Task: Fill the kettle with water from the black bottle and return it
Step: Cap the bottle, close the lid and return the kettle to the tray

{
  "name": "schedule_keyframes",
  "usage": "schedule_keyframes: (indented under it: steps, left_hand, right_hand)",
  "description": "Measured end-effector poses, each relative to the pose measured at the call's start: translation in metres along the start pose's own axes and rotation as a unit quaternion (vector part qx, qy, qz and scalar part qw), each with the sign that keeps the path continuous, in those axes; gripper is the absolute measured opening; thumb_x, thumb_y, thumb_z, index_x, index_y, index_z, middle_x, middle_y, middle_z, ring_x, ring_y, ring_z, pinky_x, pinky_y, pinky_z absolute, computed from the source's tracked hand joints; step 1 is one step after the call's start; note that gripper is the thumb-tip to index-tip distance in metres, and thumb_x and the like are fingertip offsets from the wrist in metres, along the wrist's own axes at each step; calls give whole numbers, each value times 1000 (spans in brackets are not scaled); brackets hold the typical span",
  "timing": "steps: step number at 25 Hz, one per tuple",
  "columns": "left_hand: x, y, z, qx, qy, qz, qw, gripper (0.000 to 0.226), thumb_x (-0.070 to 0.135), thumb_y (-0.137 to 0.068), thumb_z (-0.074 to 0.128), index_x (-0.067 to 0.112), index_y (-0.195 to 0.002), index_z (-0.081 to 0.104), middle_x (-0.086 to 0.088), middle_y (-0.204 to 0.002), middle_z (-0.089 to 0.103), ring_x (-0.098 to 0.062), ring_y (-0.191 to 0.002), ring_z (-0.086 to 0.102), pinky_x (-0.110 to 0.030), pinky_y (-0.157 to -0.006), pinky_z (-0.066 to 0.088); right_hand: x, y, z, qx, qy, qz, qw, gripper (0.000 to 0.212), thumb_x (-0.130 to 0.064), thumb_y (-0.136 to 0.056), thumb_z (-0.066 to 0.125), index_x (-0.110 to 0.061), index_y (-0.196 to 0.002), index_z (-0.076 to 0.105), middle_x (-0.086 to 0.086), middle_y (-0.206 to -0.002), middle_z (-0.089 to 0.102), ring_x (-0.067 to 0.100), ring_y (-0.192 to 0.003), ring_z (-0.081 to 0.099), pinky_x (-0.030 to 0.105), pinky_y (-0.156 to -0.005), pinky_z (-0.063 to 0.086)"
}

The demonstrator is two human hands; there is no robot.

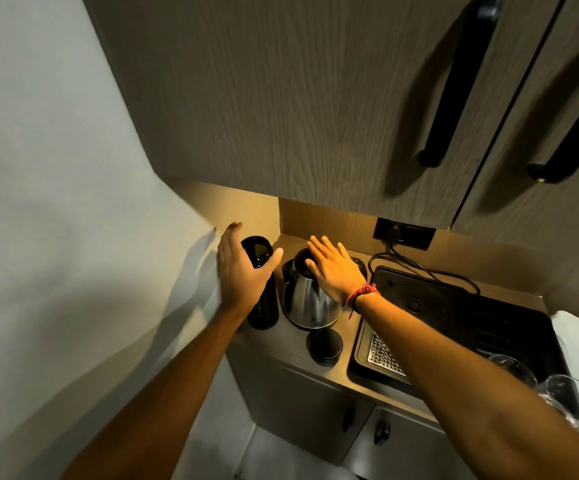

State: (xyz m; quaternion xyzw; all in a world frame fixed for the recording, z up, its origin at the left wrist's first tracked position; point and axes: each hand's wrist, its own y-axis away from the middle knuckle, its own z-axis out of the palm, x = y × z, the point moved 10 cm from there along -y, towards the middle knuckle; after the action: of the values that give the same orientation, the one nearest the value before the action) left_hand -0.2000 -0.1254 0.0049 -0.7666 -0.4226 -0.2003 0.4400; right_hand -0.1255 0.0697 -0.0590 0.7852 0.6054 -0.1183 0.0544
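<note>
Kettle [310, 299], steel-bodied with a dark lid, stands upright near the back left corner of the counter [291, 344], and your right hand [333, 268] lies flat over its top with fingers spread, resting on the lid rather than gripping anything. Just beside it on the left, close to the wall, the black bottle [262, 299] stands upright too, its long axis vertical and its mouth uncapped and facing up. Your left hand [243, 271] is the nearer one to the bottle: it is spread wide at the neck, thumb on the kettle side and fingers on the wall side, curved around the bottle but not yet clamped on it; whether skin touches the bottle cannot be told. A round black cap [326, 344], probably the bottle's, lies toward the front edge of the counter, in front of the kettle. To the right, a black induction hob [416, 303] fills the counter beside the kettle, its cord [419, 265] running back to a wall socket [404, 233], and a clear glass [573, 400] sits at the front right corner. Pouring looks unstarted: the coming move likely calls for the left hand to close on the bottle and lift it straight up while the right opens the lid.
</note>
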Motion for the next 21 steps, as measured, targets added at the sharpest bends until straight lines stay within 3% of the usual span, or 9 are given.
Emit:
schedule_keyframes:
  steps: [2,3,4,7,9,14,17,19,21]
  left_hand:
    - [60,16,11,-8,-109,225,968,76,44,-90,63,9,-151,34,-13,-155,40,-27,-143,38,-40,-117,37]
    - [81,35,33,-60,-143,307,939,74,38,-92,59,7,-153,31,-14,-157,37,-27,-145,35,-39,-119,34]
    - [89,53,60,-131,-168,331,919,76,33,-92,58,7,-156,26,-15,-161,31,-27,-149,30,-40,-121,30]
    - [60,70,124,-291,-278,188,896,94,29,-91,62,6,-160,2,-16,-168,0,-30,-156,0,-44,-127,8]
    - [40,71,138,-332,-343,125,870,113,39,-85,70,2,-158,-8,-19,-167,-10,-32,-155,-11,-47,-127,2]
    - [30,72,147,-357,-336,102,866,130,48,-76,79,3,-157,-13,-18,-167,-12,-32,-155,-11,-48,-126,-1]
    - [33,74,136,-338,-258,89,901,127,35,-77,80,5,-157,-13,-17,-167,-14,-33,-155,-6,-43,-123,-2]
    - [30,89,116,-279,-205,116,931,117,27,-80,78,8,-159,-6,-16,-168,-7,-33,-155,8,-38,-120,6]
    - [13,118,105,-265,-201,145,932,106,27,-83,75,7,-160,3,-17,-168,5,-32,-152,22,-39,-121,18]
  right_hand:
    - [3,6,-1,22,-2,-4,1000,61,-49,-102,15,-18,-155,12,2,-165,6,20,-152,0,46,-124,1]
    - [4,9,-2,34,-3,-9,999,61,-48,-102,15,-17,-155,11,3,-165,7,20,-152,0,46,-124,2]
    - [4,12,-1,44,-2,-14,999,61,-47,-102,16,-17,-155,11,3,-164,8,21,-152,0,46,-124,1]
    - [7,14,1,51,9,-4,999,61,-45,-102,16,-16,-155,13,5,-164,11,21,-152,2,44,-124,0]
    - [10,11,3,49,13,9,999,60,-43,-102,16,-14,-154,14,5,-164,12,21,-152,2,44,-124,-1]
    - [6,9,4,41,35,2,999,60,-43,-102,16,-12,-154,16,6,-164,13,22,-152,3,45,-123,-2]
    - [1,25,1,60,35,-8,998,60,-43,-102,20,-9,-151,23,10,-163,13,26,-152,7,48,-124,5]
    - [-12,56,5,112,85,-41,989,56,-42,-101,27,-7,-142,39,16,-156,31,34,-145,29,50,-120,23]
    - [-24,89,33,127,122,-77,981,50,-46,-99,30,-8,-127,48,15,-133,49,35,-115,53,47,-99,42]
